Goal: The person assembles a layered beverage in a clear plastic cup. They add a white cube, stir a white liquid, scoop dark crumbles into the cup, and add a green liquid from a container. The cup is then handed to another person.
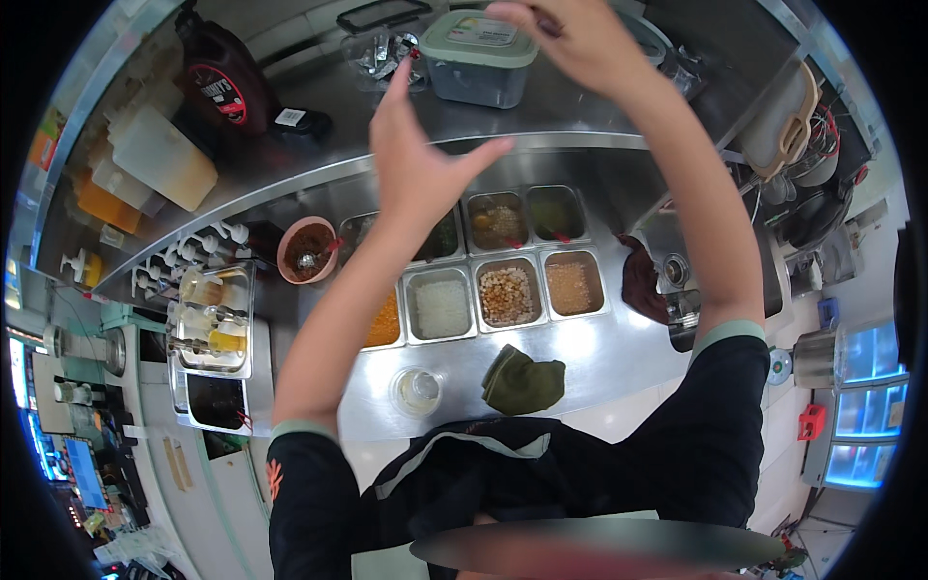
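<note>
Above the steel counter (619, 362), a shelf (580, 118) bears a tub (476, 75).

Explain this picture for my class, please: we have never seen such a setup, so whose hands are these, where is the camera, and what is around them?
There is no machine here, just a person's two bare hands. The only picture comes from a wide fisheye camera on their head, looking down, so straight edges bend near the rim. Left in the picture is the person's left.

The left hand is raised, open and empty. The right hand is by a lidded tub; whether it touches or holds anything is unclear.

Nearer the body is a metal counter with food pans, a pink bowl of something brown, a clear cup and a green cloth.
</note>
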A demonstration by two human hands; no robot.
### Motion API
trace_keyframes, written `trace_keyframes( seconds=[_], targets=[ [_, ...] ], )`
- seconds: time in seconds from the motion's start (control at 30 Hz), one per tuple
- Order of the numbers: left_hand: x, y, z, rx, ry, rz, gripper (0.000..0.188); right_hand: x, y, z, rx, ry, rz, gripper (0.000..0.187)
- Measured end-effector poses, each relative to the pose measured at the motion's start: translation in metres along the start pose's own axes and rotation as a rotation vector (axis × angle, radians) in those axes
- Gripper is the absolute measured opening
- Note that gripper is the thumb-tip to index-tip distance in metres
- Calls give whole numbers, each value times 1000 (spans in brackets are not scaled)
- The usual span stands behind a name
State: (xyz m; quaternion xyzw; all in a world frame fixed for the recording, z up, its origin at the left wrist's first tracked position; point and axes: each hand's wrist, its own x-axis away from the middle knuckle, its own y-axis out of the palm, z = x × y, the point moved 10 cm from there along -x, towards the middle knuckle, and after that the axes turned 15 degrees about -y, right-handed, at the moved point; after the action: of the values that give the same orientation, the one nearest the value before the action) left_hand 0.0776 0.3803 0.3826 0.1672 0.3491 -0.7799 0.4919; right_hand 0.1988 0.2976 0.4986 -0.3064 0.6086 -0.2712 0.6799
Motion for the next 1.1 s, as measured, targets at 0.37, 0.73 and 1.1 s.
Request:
trace_keyframes(
  seconds=[0.37, 0.73, 1.1],
  targets=[
    [-36, 89, -9, -187, -411, 216, 142, 26, -15, 40, -5, -197, -217, 24],
    [-47, 67, -32, 268, -105, -218, 132, 52, 38, 52, -217, -346, -162, 39],
    [-45, 48, -59, 417, -487, -611, 127, 55, 31, -9, -100, -449, -50, 30]
  ],
)
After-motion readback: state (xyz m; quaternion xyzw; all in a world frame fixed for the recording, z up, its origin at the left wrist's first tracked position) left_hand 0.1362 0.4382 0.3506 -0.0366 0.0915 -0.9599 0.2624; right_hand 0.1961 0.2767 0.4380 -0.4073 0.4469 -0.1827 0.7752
